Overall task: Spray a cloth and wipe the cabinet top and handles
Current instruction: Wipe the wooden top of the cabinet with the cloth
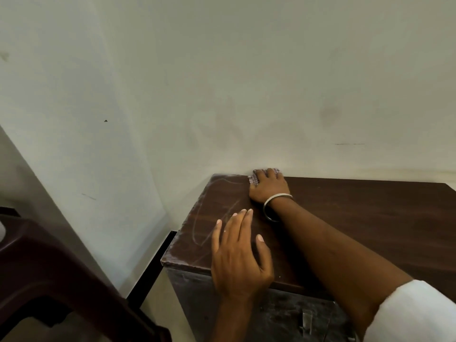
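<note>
The dark brown cabinet top (357,213) runs along the wall, with pale dust streaks on its left part. My right hand (269,187) lies on a small checked cloth (255,179) at the back edge by the wall, fingers spread over it; only the cloth's left and far edges show. A metal bangle sits on that wrist. My left hand (238,253) rests flat with straight fingers on the top near the front left corner. A metal handle (306,319) shows on the cabinet's dusty front face, low in view. No spray bottle is in view.
A pale wall (222,82) stands directly behind the cabinet. A dark maroon plastic chair (61,280) fills the lower left, close to the cabinet's left side. A narrow strip of floor and a black skirting line lie between them.
</note>
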`<state>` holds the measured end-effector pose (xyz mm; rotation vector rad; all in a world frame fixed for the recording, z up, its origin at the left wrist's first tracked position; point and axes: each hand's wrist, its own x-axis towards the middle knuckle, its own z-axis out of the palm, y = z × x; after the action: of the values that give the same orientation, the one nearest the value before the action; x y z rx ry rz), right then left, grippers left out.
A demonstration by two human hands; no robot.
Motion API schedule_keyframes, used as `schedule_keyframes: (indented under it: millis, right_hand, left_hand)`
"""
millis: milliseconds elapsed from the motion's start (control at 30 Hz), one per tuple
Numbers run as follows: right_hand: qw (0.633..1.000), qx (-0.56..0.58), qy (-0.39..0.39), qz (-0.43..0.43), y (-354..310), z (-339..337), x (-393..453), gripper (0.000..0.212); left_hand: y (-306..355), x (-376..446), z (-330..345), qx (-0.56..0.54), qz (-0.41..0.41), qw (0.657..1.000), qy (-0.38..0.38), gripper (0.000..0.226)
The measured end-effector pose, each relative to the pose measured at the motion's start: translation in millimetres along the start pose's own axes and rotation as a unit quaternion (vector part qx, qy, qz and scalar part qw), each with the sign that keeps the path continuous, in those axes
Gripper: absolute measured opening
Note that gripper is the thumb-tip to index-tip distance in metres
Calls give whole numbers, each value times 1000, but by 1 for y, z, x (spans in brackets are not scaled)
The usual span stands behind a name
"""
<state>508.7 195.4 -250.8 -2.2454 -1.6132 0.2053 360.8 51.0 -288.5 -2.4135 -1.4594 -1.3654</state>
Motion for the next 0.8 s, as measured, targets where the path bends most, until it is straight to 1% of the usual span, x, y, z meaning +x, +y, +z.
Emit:
schedule_keyframes:
  millis: [100, 233, 333, 400, 533, 567, 700, 800]
  right_hand:
    - [1000, 12, -10, -25, -13, 3, 2, 61]
    - [999, 23, -10, -41, 3, -1, 0, 62]
    - [999, 16, 18, -23, 21, -4, -3, 63]
    - [1000, 6, 16, -5, 27, -7, -3, 63]
    - [1000, -5, 20, 20, 12, -2, -3, 61]
    - [1000, -1, 18, 4, 4, 2, -4, 60]
    - [993, 4, -6, -116, -27, 19, -16, 60]
    - [989, 20, -25, -142, -23, 13, -23, 60]
  left_hand:
    - [-1, 0, 1, 3, -6, 1000, -1, 51]
    - [1, 1, -1, 3, -13, 1000, 4, 50]
    - [3, -1, -2, -3, -13, 1000, 7, 50]
    - [3, 0, -2, -7, -11, 1000, 6, 50]
    - [3, 0, -1, -3, -9, 1000, 6, 51]
    - [2, -1, 0, -2, -9, 1000, 6, 51]
    - [0, -1, 2, -6, -10, 1000, 12, 52]
    - [0, -2, 0, -4, -18, 1000, 9, 52]
